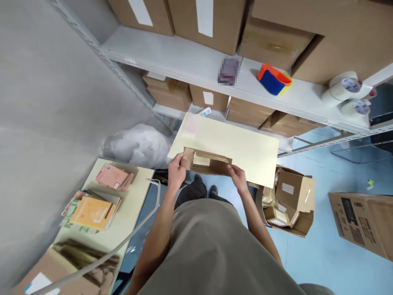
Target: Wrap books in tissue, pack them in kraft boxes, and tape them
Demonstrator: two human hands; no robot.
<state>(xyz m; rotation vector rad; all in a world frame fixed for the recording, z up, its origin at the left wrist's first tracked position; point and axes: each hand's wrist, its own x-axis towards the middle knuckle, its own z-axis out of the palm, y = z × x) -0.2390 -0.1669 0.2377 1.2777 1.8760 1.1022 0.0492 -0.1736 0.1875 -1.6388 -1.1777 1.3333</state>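
A small flat brown cardboard box point(211, 163) is held between both hands just above a pale yellow table top point(245, 147). My left hand point(176, 170) grips the box's left end, fingers curled around a flap. My right hand point(238, 176) pinches its right end. A cream flap shows inside the folded cardboard. The box lies at the table's near edge, in front of my body.
Grey shelving point(184, 57) with brown cartons stands behind the table, bearing an orange-blue tape dispenser point(274, 79) and tape rolls point(345, 88). An open carton point(291, 200) and another box point(365, 225) sit on the blue floor at right. A side table with envelopes point(95, 209) is at left.
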